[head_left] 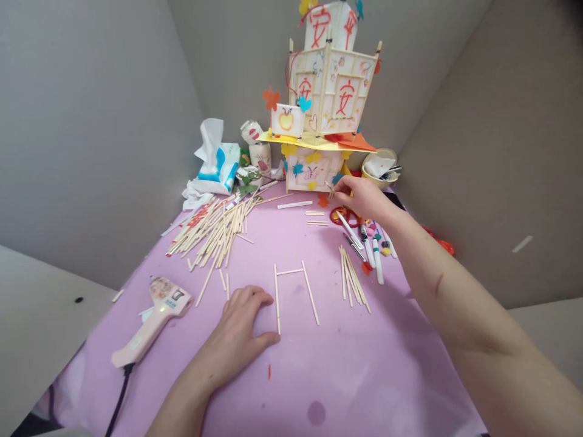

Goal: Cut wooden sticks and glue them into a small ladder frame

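Observation:
Two long wooden sticks and a short crossbar near their top form an H-like frame (290,272) on the purple tabletop. My left hand (241,325) rests just left of it, thumb and fingers apart, with fingertips close to the left stick. My right hand (357,195) reaches to the far side, its fingers pinched around small short sticks (329,187) in front of the lantern-like paper structure (334,91). Short sticks (316,223) lie in pairs just left of that hand. A bundle of longer sticks (353,279) lies right of the frame.
A pink glue gun (155,321) with a black cord lies at left. Behind it spreads a large stick pile (218,233). Tissues (218,161) and jars (260,156) stand at the back. Red scissors (345,216), markers (377,261) and a tub (380,169) are at right.

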{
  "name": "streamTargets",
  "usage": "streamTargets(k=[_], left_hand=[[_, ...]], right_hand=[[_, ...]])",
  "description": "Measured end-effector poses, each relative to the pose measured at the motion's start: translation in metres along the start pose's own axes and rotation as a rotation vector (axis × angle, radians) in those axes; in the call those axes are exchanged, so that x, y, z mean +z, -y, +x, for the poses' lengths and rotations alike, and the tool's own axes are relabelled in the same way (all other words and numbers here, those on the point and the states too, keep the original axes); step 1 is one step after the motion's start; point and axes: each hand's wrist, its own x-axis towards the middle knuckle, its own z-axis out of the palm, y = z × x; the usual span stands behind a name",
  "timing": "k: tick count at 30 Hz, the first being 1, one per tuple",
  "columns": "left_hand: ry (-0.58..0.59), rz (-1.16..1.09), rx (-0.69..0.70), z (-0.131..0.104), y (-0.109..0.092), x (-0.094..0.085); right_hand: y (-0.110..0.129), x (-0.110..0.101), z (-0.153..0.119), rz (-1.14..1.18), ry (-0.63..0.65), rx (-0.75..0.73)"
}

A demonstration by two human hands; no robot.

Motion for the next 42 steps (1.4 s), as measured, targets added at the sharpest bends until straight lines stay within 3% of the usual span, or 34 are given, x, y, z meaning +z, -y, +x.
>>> streamTargets(k=[3,7,10,14,24,42], left_hand=[[-0.01,0.011,0.008,0.0,-0.001,0.001],[-0.025,0.038,0.037,0.0,-0.004,0.002],[-0.026,0.06,0.046,0.0,-0.004,0.003],[-0.029,0.077,0.055,-0.001,-0.003,0.005],[-0.03,0.075,0.057,-0.001,-0.002,0.005],[-0.027,0.083,0.045,-0.001,-0.005,0.005]], right_hand=[[0.021,-0.011,-0.033,0.193,-0.021,-0.016],[0.067,0.007,-0.091,0.323,0.148,-0.169],[0.096,0.028,-0.129,0.283,0.249,-0.277],[0.114,0.047,-0.156,0.144,0.297,-0.279],[0.12,0.06,-0.169,0.184,0.326,-0.177],[0.118,0.065,-0.171,0.165,0.327,-0.185]])
